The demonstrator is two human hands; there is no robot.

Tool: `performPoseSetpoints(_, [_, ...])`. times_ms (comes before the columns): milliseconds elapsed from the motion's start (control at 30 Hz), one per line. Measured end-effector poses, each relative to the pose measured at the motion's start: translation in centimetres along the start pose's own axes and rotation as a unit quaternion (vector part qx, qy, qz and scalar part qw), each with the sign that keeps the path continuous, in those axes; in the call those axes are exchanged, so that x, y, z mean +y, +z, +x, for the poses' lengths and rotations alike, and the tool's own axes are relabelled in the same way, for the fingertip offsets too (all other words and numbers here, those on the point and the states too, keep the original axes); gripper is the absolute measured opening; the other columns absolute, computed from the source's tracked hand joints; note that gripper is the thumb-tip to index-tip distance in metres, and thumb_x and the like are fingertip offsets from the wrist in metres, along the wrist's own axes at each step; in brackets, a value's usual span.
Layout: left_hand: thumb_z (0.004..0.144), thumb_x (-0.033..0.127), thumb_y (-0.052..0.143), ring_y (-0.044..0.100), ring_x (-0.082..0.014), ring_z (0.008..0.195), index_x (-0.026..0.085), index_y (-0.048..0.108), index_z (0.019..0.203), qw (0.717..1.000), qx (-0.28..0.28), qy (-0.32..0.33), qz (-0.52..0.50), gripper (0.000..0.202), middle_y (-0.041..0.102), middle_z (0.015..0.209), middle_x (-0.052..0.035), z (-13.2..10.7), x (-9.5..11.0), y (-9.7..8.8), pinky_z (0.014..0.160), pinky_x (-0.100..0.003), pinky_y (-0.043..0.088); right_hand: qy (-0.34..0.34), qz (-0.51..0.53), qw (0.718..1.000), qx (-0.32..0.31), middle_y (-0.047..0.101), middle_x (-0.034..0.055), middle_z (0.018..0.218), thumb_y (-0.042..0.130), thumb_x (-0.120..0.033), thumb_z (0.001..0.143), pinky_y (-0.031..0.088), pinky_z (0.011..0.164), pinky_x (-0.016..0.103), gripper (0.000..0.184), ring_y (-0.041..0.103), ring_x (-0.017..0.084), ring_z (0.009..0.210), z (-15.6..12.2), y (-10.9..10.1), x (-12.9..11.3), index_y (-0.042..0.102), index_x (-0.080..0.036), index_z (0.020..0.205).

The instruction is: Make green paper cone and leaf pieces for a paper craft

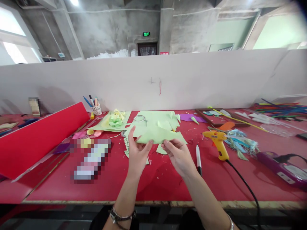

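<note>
We count two hands, spaced apart, one piece of light green paper between them. Left hand [137, 153] pinches its lower edge with the thumb, index finger raised; right hand [178, 156] pinches the edge further right. The green paper [157, 135] is above the red surface [153, 188], in front of flat green sheets [153, 115]; exact sheet count unclear, they overlap. On the sheets we see one thin ring [139, 118]. One marker [198, 156], one yellow glue gun [219, 143], one purple power strip [283, 167], all to the right.

Containers: one patterned white cup [97, 110] with at least three pens [91, 101]; one shallow brown tray [216, 123] with small pale and bluish pieces, too small to identify.

Materials: held paper is thin, slightly bent, smooth. Crumpled green and yellow paper [115, 119] sits left. We note frayed bluish strands [242, 143] behind the glue gun, and one smooth red board [48, 137] far left, tilted.
</note>
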State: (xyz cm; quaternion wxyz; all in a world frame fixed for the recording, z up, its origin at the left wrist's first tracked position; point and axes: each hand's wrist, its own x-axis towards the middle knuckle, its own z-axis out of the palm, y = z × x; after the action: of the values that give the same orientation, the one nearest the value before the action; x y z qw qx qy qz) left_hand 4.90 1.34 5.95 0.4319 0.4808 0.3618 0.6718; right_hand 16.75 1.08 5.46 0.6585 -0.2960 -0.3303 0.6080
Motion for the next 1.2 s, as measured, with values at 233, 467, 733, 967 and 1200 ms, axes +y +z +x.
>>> performPoseSetpoints(233, [0.074,0.035,0.057,0.059,-0.0161,0.083,0.025,0.023,0.13,0.991,-0.021,-0.011,0.134,0.066,0.057,0.101,-0.0068,0.1,0.5,-0.7,0.074,-0.03,0.048,-0.042,-0.068,0.996,0.03,0.061,-0.0023,0.056,0.072,-0.028,0.058,0.046,0.057,0.022,0.016,0.056,0.008,0.054,0.1,-0.3,-0.3,0.064,-0.016,0.065])
performPoseSetpoints(467, [0.072,0.029,0.056,0.01,-0.0336,0.13,0.02,0.052,0.115,0.723,-0.031,0.042,0.689,0.044,0.028,0.138,-0.0131,1.4,0.2,-6.1,0.102,-0.054,0.008,-0.049,-0.053,0.996,0.053,0.06,-0.0024,0.06,0.073,-0.027,0.057,0.045,0.056,0.021,0.017,0.053,0.007,0.054,0.3,-1.2,-1.1,0.063,-0.016,0.066])
performPoseSetpoints(733, [0.076,0.045,0.043,0.004,-0.0363,0.13,0.022,0.05,0.119,0.587,0.009,-0.143,0.797,0.05,0.028,0.138,-0.0178,2.4,0.5,-10.6,0.097,-0.059,0.006,-0.041,-0.066,0.996,0.053,0.058,-0.0025,0.058,0.073,-0.027,0.058,0.045,0.055,0.021,0.017,0.052,0.007,0.054,0.5,-1.1,-0.7,0.063,-0.016,0.067])
performPoseSetpoints(967, [0.073,0.046,0.043,0.013,-0.0379,0.129,0.013,0.056,0.112,0.588,-0.023,-0.182,0.787,0.052,0.039,0.13,-0.0222,2.5,0.5,-11.0,0.096,-0.062,0.006,-0.047,-0.081,0.994,0.05,0.058,-0.0016,0.061,0.072,-0.029,0.059,0.046,0.056,0.023,0.018,0.052,0.009,0.055,0.5,-1.2,-0.7,0.062,-0.017,0.068])
performPoseSetpoints(1200, [0.078,0.038,0.039,0.019,-0.033,0.128,0.01,0.051,0.115,0.596,-0.032,-0.156,0.787,0.048,0.039,0.132,-0.0172,2.5,0.8,-10.8,0.099,-0.061,0.002,-0.041,-0.069,0.995,0.053,0.058,-0.002,0.06,0.073,-0.027,0.059,0.045,0.056,0.021,0.016,0.052,0.008,0.055,0.4,-1.4,-0.8,0.062,-0.017,0.066])
